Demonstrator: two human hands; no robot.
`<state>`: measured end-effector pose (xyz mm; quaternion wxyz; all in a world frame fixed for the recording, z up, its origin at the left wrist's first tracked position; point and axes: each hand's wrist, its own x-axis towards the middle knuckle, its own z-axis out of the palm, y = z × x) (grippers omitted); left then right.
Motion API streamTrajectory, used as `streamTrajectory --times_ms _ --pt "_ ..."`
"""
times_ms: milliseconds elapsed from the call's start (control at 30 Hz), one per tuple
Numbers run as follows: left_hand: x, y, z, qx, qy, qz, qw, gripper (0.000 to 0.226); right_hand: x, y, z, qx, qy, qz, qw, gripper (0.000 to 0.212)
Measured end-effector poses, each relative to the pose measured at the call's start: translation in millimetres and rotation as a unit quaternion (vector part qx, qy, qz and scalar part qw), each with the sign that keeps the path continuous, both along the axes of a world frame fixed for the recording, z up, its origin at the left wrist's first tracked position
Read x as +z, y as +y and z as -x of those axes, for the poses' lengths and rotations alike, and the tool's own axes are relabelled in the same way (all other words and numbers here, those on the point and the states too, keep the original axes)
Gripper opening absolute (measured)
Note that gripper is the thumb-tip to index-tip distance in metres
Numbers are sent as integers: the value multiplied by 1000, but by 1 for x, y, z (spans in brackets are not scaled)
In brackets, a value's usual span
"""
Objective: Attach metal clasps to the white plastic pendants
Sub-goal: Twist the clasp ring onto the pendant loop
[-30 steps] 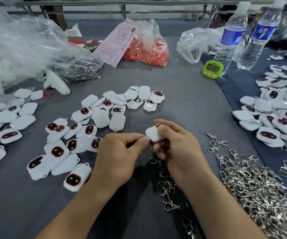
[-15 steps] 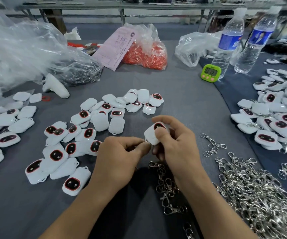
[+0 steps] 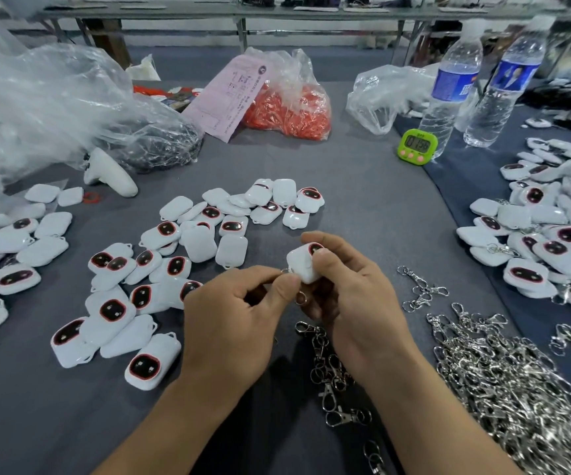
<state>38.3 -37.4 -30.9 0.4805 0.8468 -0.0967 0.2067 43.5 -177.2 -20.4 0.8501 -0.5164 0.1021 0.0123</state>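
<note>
White plastic pendant [image 3: 303, 265] is gripped by right hand [image 3: 356, 296], silver metal clasp [image 3: 300, 298] pinched by left hand [image 3: 232, 323]; many bare pendants [image 3: 140, 279] are left mid-bench.

Grey desk [image 3: 363, 200]. Far middle: clear bag of orange bits [image 3: 291, 108], pink paper slip [image 3: 229, 97] leaning against its left side. Right of that, a crumpled clear bag [image 3: 383, 94]. Two upright water bottles, blue labels [image 3: 448, 94] [image 3: 503, 87]; green timer [image 3: 417, 146] just beside the nearer one. Dark blue cloth [image 3: 465, 180] covers the right side. Far left: big clear plastic bags [image 3: 37, 104], one holding dark stuff [image 3: 160, 142]. White controller [image 3: 109, 173] lies in front, small red ring [image 3: 91, 197] near it.
</note>
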Motion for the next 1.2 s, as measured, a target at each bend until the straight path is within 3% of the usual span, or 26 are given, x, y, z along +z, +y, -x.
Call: streamTrajectory --times_ms 100,200,267,333,400,500,633,700,867,933,1000,1067,1200 --pt "0 -1 -1 -28 -3 27 999 3 0 2 1 -12 -12 29 999 20" --pt "0 0 -2 -65 14 32 997 9 -1 4 4 -51 -59 98 992 21" --pt "-2 3 -3 -67 19 -6 998 8 -6 3 6 -95 -119 237 959 21" --pt "-4 8 -3 -75 12 -103 992 10 -9 6 12 -101 -181 379 902 23" --pt "-4 11 -3 -83 -4 -186 979 8 -10 12 18 -76 -209 430 875 26" --pt "-5 12 -4 -57 9 -175 983 7 -12 14 14 -74 -173 399 897 26" --pt "-2 7 -9 -34 68 -75 994 10 -4 6 3 -67 -56 159 983 21" --pt "3 6 -7 -58 58 -51 995 9 -4 3 2 -66 -21 105 992 19" --pt "3 8 -4 -90 42 -50 994 11 -2 1 4 -48 -15 88 995 16" --pt "2 11 -5 -50 -13 -149 988 18 -1 1 8 -54 -50 148 986 16" --pt "1 12 -5 -16 -71 -250 966 21 -4 4 13 -55 -124 330 934 14" --pt "-1 15 -5 -5 -97 -307 947 24 -7 11 18 -38 -167 432 886 18" --pt "-4 14 -5 22 -68 -338 939 20 -8 10 14 -25 -116 417 901 18"
